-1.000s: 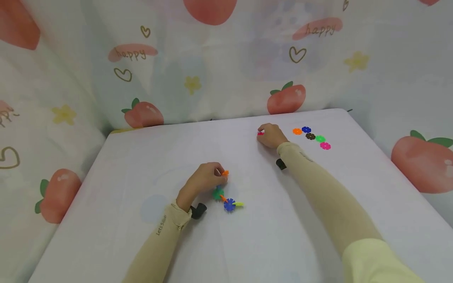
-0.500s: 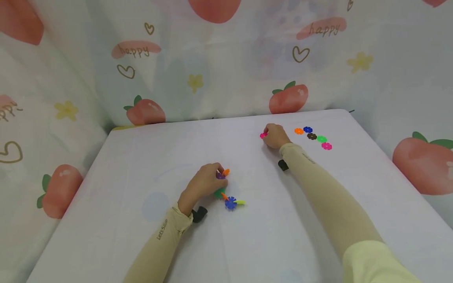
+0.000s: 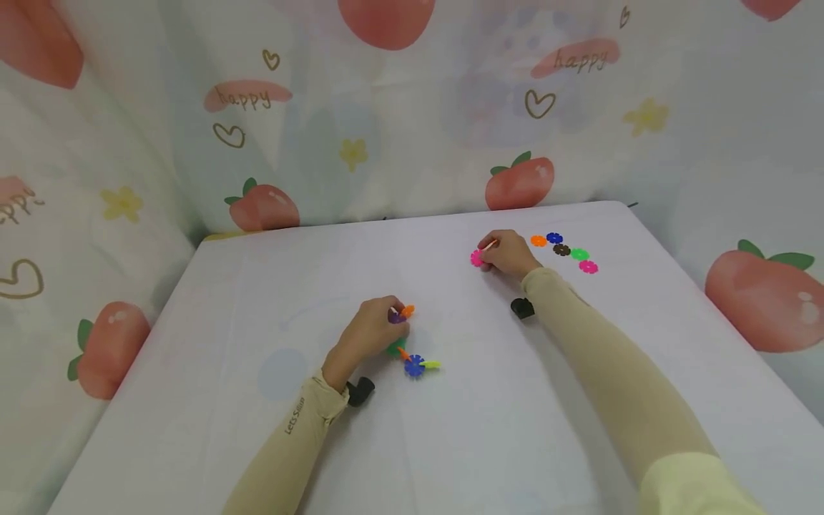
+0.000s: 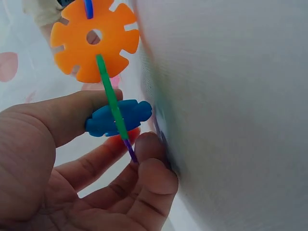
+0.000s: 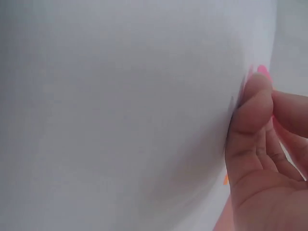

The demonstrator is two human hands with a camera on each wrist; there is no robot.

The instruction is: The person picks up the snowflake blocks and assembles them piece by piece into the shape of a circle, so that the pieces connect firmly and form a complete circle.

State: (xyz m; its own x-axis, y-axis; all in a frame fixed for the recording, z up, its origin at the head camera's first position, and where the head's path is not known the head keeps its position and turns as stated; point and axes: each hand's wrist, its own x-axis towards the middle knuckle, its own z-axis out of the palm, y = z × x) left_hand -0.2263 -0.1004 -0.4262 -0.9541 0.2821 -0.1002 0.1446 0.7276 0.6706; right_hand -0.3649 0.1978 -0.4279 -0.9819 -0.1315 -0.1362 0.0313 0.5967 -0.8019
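In the head view my left hand (image 3: pixel 368 327) grips a chain of interlocking snowflake discs near the middle of the table. A purple disc (image 3: pixel 397 317) and an orange disc (image 3: pixel 408 310) show at its fingertips. Below the hand the chain goes on through a green disc (image 3: pixel 396 348) to a blue disc (image 3: pixel 415 366) and a yellow disc (image 3: pixel 430 365) seen edge-on. The left wrist view shows thumb and fingers around a blue disc (image 4: pixel 120 118) slotted with a green one. Farther back, my right hand (image 3: pixel 511 253) pinches a pink snowflake disc (image 3: pixel 476 257), partly hidden by fingers in the right wrist view.
Several loose snowflake discs lie right of my right hand: orange (image 3: pixel 538 241), dark blue (image 3: pixel 554 237), brown (image 3: pixel 561 249), light green (image 3: pixel 580 254) and pink (image 3: pixel 589 267). A patterned curtain (image 3: pixel 412 129) hangs behind the white table (image 3: pixel 489 436).
My right hand has taken up the pink disc and drawn it slightly nearer, its face now turned more to view. My left hand stays nearly in place on the chain.
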